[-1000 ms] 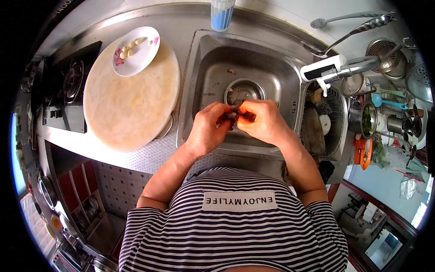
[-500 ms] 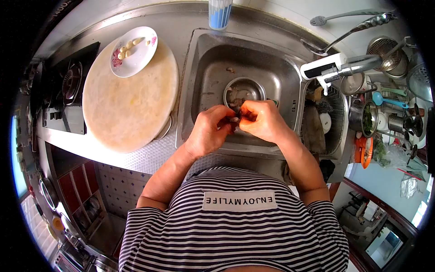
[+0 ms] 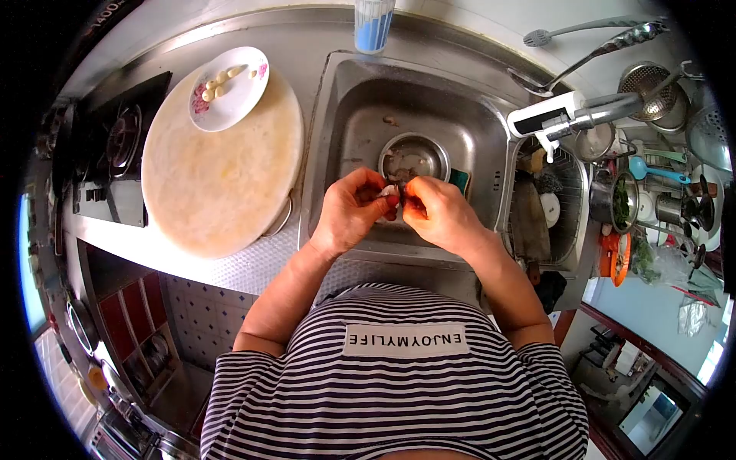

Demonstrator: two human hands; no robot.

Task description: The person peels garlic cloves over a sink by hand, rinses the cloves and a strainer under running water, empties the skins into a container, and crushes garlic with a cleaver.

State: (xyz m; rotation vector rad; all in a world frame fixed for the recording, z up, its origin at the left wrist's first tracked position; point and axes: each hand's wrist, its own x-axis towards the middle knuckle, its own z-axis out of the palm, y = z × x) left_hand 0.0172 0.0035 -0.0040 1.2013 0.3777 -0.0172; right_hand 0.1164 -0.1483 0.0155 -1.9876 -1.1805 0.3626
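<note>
Over the sink (image 3: pixel 326 153), my left hand (image 3: pixel 349 215) pinches a garlic clove (image 3: pixel 389 191) with pale skin on it between thumb and fingers. My right hand (image 3: pixel 443 213) is closed in a pinch right beside the clove; what sits between its fingertips is hidden. Just beyond both hands, a round steel drain or shallow bowl (image 3: pixel 440 149) holds wet bits that look like peelings. Peeled garlic cloves (image 3: pixel 209 95) lie on a white flowered plate (image 3: pixel 239 103) off to the left.
The plate rests on a thick round cutting board (image 3: pixel 218 184). A faucet (image 3: pixel 606 111) reaches in from the right, above a wire drying rack (image 3: pixel 567 230). A green scouring pad (image 3: pixel 460 180) lies in the sink, and a blue-white cup (image 3: pixel 373 31) stands behind it.
My fingers have shifted slightly, and the pale clove now shows more clearly in my left hand. My right hand has turned a little, uncovering more of the green pad.
</note>
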